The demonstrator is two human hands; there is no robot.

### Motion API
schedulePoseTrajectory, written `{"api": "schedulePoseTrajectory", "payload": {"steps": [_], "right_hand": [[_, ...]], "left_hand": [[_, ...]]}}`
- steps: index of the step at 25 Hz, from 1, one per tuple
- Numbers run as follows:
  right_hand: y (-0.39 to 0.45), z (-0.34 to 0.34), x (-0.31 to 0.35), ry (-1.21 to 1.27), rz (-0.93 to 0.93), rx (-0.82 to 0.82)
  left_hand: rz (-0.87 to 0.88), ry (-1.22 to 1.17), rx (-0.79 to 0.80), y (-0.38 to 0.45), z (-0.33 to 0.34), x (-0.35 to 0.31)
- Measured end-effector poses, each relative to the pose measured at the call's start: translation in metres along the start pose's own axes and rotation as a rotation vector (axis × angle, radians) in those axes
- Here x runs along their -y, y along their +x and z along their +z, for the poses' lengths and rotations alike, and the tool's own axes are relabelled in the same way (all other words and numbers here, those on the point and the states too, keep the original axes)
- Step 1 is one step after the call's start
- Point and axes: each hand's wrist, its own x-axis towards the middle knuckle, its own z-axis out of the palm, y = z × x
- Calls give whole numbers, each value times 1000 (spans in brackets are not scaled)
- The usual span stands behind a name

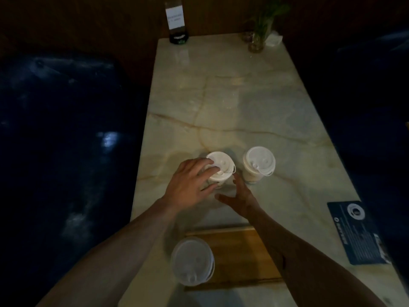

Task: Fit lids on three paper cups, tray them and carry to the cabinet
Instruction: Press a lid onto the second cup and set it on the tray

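Three white-lidded paper cups are on a marble table. The middle cup [222, 166] stands in front of me; my left hand [190, 180] rests over its lid and left side, fingers curled around it. My right hand [238, 196] is at the cup's lower right side, fingers spread, touching or nearly touching its wall. A second lidded cup [259, 163] stands just to the right, untouched. The third lidded cup [192, 261] sits on the left end of a wooden tray [241, 255] near the table's front edge.
The marble table [232, 103] runs away from me. A dark leaflet [358, 231] lies at the right edge. At the far end stand a sign holder [176, 21], a glass vase with a plant [257, 38] and a tissue. Dark seats flank both sides.
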Motion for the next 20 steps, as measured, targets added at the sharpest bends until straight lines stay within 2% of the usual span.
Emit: {"api": "schedulePoseTrajectory", "payload": {"steps": [4, 8, 20], "right_hand": [[21, 3, 6, 286, -104, -76], [31, 6, 10, 443, -101, -63], [21, 4, 21, 387, -69, -65]], "left_hand": [[-10, -59, -50, 5, 12, -1], [6, -72, -100, 6, 17, -4], [-40, -136, -104, 8, -4, -7]]}}
